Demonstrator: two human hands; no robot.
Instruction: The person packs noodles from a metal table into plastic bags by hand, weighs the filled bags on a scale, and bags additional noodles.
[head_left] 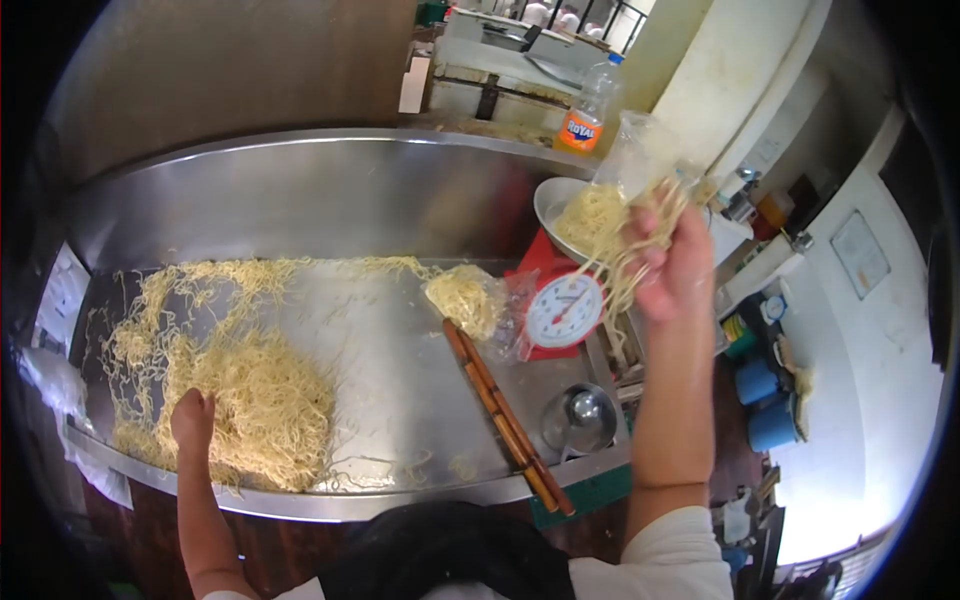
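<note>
My right hand (pixel 680 255) is raised at the right, its fingers closed on a bunch of noodles (pixel 622 285) whose strands hang down in front of the scale (pixel 563 312). Behind it, the scale's metal pan (pixel 548 205) bears a clear plastic bag (pixel 640 150) and more pale noodles (pixel 590 215). At the left, my left hand (pixel 193 420) makes a fist against the edge of a big noodle heap (pixel 270 400); what lies inside the fist is hidden. A bagged portion of noodles (pixel 465 303) sits beside the scale.
Bamboo sticks (pixel 505 415) lie across the front of the steel tray table (pixel 380 350), near a metal bowl (pixel 580 420). An orange-labelled bottle (pixel 590 110) stands on the ledge behind. White plastic bags (pixel 55 385) hang at the left edge. Blue containers (pixel 770 405) are at the right.
</note>
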